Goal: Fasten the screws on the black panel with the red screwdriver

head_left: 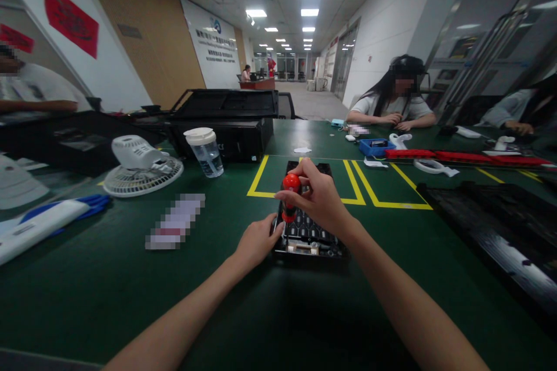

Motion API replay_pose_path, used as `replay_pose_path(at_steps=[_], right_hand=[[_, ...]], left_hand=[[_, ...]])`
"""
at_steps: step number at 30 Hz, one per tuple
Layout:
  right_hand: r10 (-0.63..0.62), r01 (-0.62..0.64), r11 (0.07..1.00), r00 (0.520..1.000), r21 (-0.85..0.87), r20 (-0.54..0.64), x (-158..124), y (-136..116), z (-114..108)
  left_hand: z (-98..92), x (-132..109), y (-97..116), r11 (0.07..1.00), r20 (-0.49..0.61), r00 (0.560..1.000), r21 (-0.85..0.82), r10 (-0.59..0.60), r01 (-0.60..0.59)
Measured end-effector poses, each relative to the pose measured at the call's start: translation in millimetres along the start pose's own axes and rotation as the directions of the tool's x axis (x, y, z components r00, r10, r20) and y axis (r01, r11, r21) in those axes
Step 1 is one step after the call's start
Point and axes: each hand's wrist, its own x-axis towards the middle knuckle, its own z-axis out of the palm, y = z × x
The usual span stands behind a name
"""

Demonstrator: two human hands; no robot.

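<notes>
My right hand (314, 192) is closed around the red handle of a screwdriver (290, 183). The screwdriver stands nearly upright, its tip down by the left side of a black open case (310, 227). Inside the case are dark rounded shapes in rows, with small metal and pale parts along the near edge. My left hand (257, 239) grips the case's left edge, thumb toward the top; its other fingers are partly hidden. The case lies on the green table, partly over a yellow-taped rectangle (260, 177).
To the left are a white fan (143, 168), a lidded clear cup (204, 152) and a blurred-out flat item (176, 223). A large black box (226, 139) stands behind them. On the right lie a black panel (491, 237) and a blue tray (376, 147). Other people sit around the table.
</notes>
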Motion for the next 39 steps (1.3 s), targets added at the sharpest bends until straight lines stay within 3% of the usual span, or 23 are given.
replay_pose_path(at_steps=[22,33,39], right_hand=[[-0.025,0.008,0.998,0.969,-0.068,-0.244,-4.2,6.3,12.7],[0.095,-0.039,0.973,0.966,0.229,-0.241,-1.9,8.6,21.2],[0.101,-0.052,0.866,0.992,0.498,-0.073,2.5,9.8,19.9]], left_hand=[[5.0,2.2,-6.9,0.999,-0.022,0.999,0.007,0.048,-0.048],[3.5,1.9,-4.9,1.000,-0.015,1.000,0.010,0.027,-0.027],[5.1,3.0,-5.7,0.999,-0.023,0.999,0.031,0.028,-0.027]])
